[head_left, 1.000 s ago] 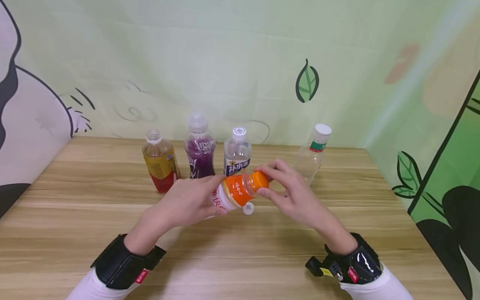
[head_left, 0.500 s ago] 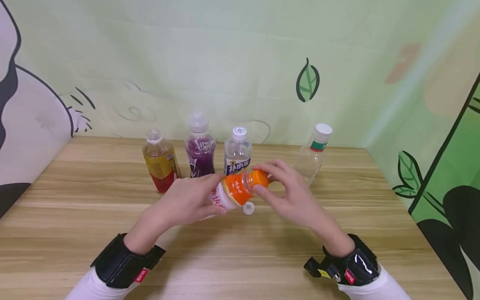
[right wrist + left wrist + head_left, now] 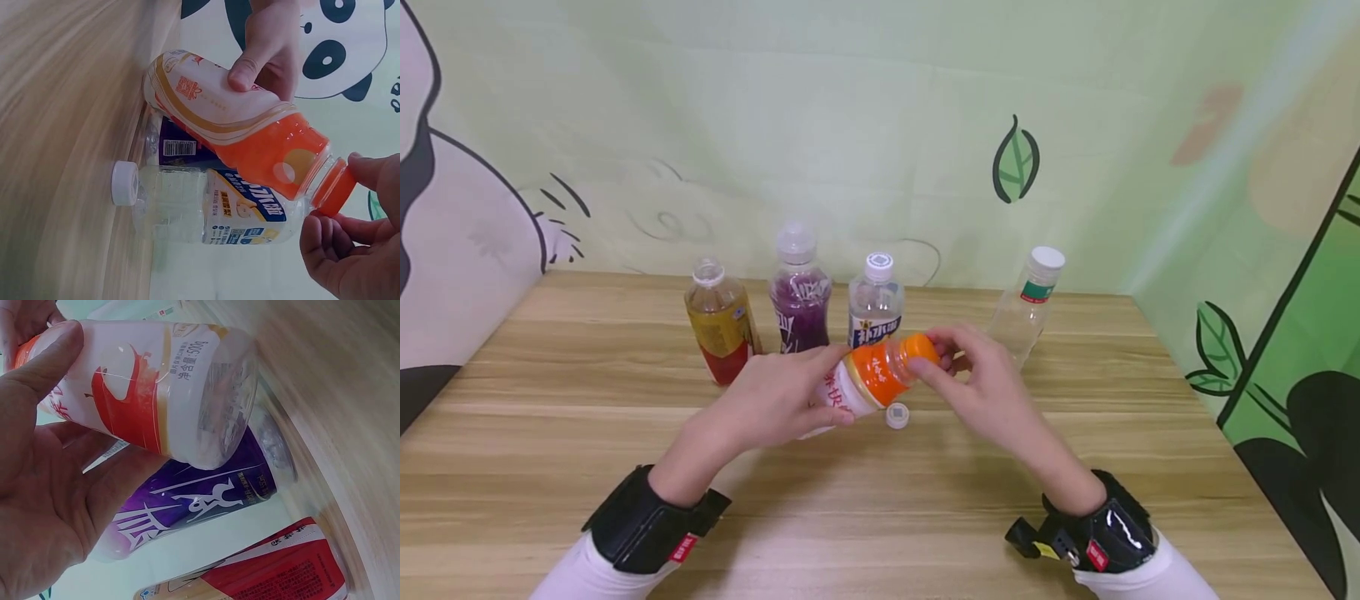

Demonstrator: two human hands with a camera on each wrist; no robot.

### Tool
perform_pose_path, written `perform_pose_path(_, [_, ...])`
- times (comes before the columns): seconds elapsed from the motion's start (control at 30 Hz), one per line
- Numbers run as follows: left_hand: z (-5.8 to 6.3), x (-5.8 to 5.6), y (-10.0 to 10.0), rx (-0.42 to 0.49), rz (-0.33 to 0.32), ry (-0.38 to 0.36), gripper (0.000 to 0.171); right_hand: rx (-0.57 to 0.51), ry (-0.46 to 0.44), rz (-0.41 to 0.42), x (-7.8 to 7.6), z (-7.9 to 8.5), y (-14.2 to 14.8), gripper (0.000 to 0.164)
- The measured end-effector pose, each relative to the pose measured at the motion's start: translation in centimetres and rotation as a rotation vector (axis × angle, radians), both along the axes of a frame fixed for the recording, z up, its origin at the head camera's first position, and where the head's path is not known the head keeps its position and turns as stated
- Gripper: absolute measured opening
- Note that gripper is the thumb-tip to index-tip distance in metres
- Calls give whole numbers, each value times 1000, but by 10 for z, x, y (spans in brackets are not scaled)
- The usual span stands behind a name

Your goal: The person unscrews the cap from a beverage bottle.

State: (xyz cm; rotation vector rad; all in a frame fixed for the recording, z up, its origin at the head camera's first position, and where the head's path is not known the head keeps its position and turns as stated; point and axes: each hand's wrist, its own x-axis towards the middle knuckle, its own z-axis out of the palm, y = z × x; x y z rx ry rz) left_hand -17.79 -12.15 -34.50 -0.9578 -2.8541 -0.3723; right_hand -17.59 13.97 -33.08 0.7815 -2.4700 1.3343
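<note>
My left hand (image 3: pixel 782 396) grips the body of a plastic drink bottle (image 3: pixel 853 387) with a white and orange label. Its neck tilts up to the right. On that neck sits an orange cap (image 3: pixel 921 348), which my right hand (image 3: pixel 981 379) pinches between thumb and fingers. In the left wrist view the bottle's clear base (image 3: pixel 228 400) faces outward, held off the table. The right wrist view has thumb and fingertips on the sides of the orange cap (image 3: pixel 335 187). Below the bottle, a loose white cap (image 3: pixel 897 416) lies on the table.
Behind the hands stand an uncapped bottle with a yellow and red label (image 3: pixel 721 325), a purple bottle (image 3: pixel 800 304) and a clear white-capped bottle (image 3: pixel 877 304). Another clear bottle (image 3: pixel 1018 321) with a white cap is behind my right hand. A printed cloth backdrop (image 3: pixel 850 150) borders the wooden table (image 3: pixel 880 517).
My right hand's fingers have shifted and changed their hold around the orange cap. The left hand keeps the bottle in nearly the same place.
</note>
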Motion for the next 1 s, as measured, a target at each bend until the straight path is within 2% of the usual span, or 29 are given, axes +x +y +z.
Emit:
perform_pose_path(0.33, [0,1,2,-3,-4,18,76,1,71,70,-1,-2,1,27])
perform_pose_path(0.6, [0,-1,-3,16,3,-40,75,72,177,152,1,2,3,39])
perform_pose_path(1.0, [1,-2,-5,34,8,-56,76,109,166,115,2,4,3,38])
